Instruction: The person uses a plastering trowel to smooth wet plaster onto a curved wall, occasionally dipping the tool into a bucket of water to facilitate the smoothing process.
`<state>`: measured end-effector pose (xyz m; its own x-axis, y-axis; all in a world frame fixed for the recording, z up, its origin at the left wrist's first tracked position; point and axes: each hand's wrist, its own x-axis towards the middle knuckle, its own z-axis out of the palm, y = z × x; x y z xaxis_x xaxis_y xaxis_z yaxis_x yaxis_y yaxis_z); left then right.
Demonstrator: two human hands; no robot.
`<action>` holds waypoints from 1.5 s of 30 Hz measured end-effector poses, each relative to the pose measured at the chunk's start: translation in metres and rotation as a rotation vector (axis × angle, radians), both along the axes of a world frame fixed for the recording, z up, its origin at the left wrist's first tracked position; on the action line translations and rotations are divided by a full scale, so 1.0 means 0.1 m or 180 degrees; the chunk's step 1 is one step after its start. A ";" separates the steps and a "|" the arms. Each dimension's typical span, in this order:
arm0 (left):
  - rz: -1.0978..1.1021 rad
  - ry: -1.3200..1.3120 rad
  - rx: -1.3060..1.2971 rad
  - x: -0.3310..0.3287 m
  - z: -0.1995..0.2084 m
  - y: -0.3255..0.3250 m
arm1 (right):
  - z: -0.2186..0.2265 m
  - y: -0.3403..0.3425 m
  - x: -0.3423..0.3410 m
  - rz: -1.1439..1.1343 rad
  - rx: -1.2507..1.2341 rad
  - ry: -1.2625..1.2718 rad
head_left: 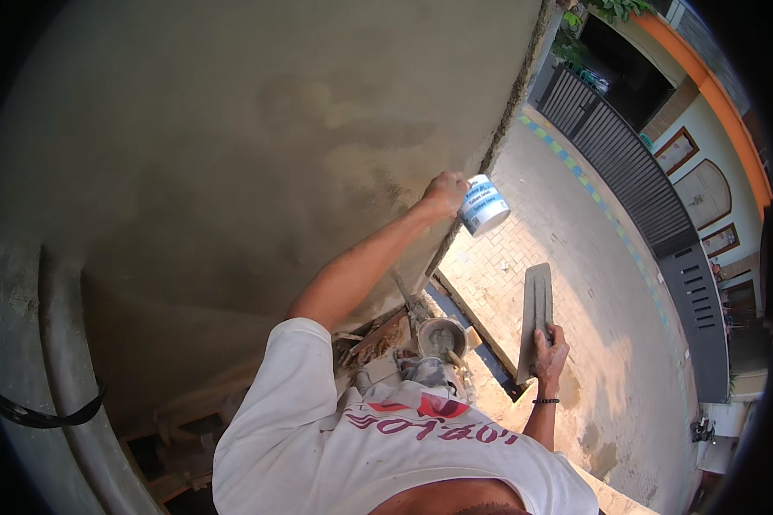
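Observation:
My left hand (445,194) is closed on a white and blue tub (484,208), held up beside the vertical edge of the grey plastered wall (318,112). The tub is tilted, and its inside is hidden from me. My right hand (550,352) grips a long flat plastering trowel (537,313) by its handle, out to the right of the wall. The trowel's blade points upward, apart from the wall. Below, close to my body, stands a round bucket (461,333) with grey wet mix in it.
Boards and mortar-smeared clutter (378,348) lie around the bucket. Beyond the wall's edge a paved street (610,318) lies well below me, with a dark metal gate (614,137) across it. A grey column (60,343) with a black strap stands at left.

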<state>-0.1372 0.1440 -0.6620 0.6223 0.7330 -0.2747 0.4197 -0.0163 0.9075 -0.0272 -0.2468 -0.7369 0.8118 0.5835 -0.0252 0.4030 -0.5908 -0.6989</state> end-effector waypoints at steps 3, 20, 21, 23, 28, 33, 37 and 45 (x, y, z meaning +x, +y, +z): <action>-0.0165 -0.0251 0.0228 0.20 0.20 0.40 | 0.03 0.02 -0.07 0.0035 0.0022 -0.0021; 0.1669 0.1113 0.0874 -3.33 -2.49 -2.15 | 0.03 0.51 -0.22 0.1127 -0.0573 0.0402; 0.1853 0.1422 0.0810 -3.65 -2.57 -2.32 | -0.10 0.60 -0.23 0.1307 -0.0542 0.0340; 0.2280 0.1883 0.0497 -4.14 -2.63 -2.83 | 0.00 0.74 -0.19 0.1595 -0.0676 0.0508; 0.3149 0.2702 -0.0124 -5.25 -2.75 -3.72 | -0.38 1.06 -0.41 0.2364 -0.1010 0.0698; 0.3953 0.3377 -0.0700 -5.51 -2.60 -4.29 | -0.32 1.18 -0.45 0.3081 -0.1186 0.0659; 0.3567 0.2392 0.0107 -5.17 -2.37 -3.79 | -0.55 1.09 -0.38 0.2901 -0.0477 0.0660; 0.1219 -0.0641 -0.2345 -2.92 -2.13 -2.48 | -1.16 0.92 -0.38 0.0507 0.1438 0.3899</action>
<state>-0.4296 -0.1042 -0.8752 0.4560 0.5804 -0.6746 0.1055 0.7174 0.6886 -0.0656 -0.1546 -0.8531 0.3244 0.8210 -0.4698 -0.5863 -0.2153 -0.7810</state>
